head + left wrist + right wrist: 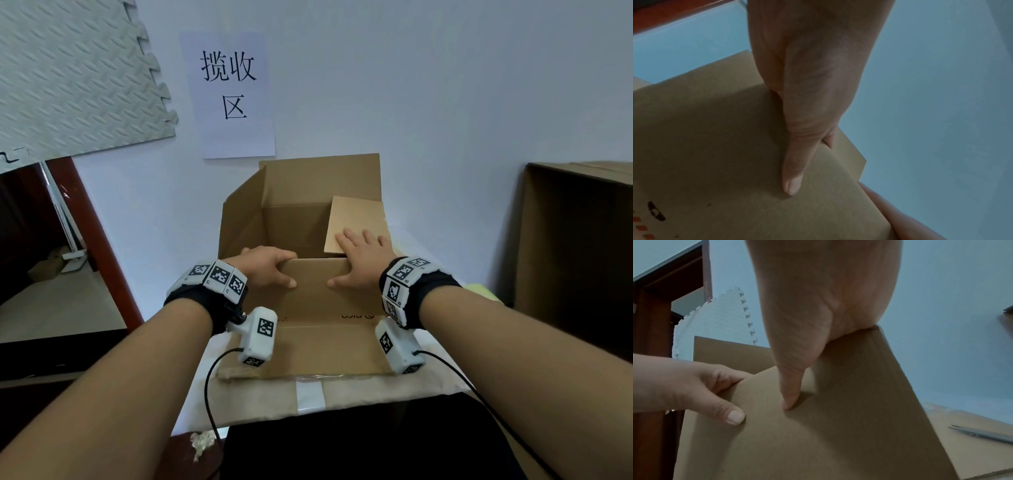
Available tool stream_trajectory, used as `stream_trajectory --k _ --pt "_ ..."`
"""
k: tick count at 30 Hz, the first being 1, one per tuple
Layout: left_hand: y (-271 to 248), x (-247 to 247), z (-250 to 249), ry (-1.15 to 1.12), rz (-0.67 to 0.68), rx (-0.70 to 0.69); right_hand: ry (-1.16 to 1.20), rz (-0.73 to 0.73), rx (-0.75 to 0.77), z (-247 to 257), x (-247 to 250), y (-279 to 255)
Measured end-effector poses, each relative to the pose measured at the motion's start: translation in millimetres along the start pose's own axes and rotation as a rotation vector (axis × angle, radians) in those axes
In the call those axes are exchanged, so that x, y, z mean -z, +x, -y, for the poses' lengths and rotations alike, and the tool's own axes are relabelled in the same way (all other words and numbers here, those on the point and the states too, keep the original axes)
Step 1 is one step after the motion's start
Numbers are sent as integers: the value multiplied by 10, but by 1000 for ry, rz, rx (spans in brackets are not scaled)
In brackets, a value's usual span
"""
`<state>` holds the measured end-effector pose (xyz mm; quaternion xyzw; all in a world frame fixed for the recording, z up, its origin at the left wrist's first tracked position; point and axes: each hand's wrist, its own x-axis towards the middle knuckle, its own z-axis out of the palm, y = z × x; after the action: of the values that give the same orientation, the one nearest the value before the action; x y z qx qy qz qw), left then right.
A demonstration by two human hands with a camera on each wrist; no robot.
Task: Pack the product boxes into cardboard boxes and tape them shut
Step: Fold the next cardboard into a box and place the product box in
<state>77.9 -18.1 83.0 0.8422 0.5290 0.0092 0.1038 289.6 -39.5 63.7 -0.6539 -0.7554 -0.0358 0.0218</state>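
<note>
Cardboard boxes: two, the open carton (301, 219) and another (575, 246) right.
Carton contents: hidden.
Left hand (267, 267): fingers grip near flap (318, 284).
Right hand (363, 260): fingers flat, pressing side flap (356, 216).

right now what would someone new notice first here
The open cardboard box at the centre of the table, with both hands on its near flap: the left hand grips the flap's edge, the right hand lies flat across it. Behind, a paper sign with large characters hangs on the wall.
</note>
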Motion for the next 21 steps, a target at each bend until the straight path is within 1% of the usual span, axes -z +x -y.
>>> stream_trajectory --k 5,11,16,18,20,21 --pt "-30 -14 -12 -10 -21 -3 -39 105 0 11 96 9" --pt "-84 0 -56 -11 -28 7 -27 91 -13 22 87 -21" --pt "-107 -12 -79 1 -33 10 -24 145 -49 31 80 -3" --pt "-108 -14 -84 1 -24 15 -5 141 -52 25 73 -5" --pt "-117 -22 -55 -65 -32 20 14 129 -51 16 69 -26" --pt "-116 -27 -24 -158 -50 8 23 121 -55 16 64 -37"
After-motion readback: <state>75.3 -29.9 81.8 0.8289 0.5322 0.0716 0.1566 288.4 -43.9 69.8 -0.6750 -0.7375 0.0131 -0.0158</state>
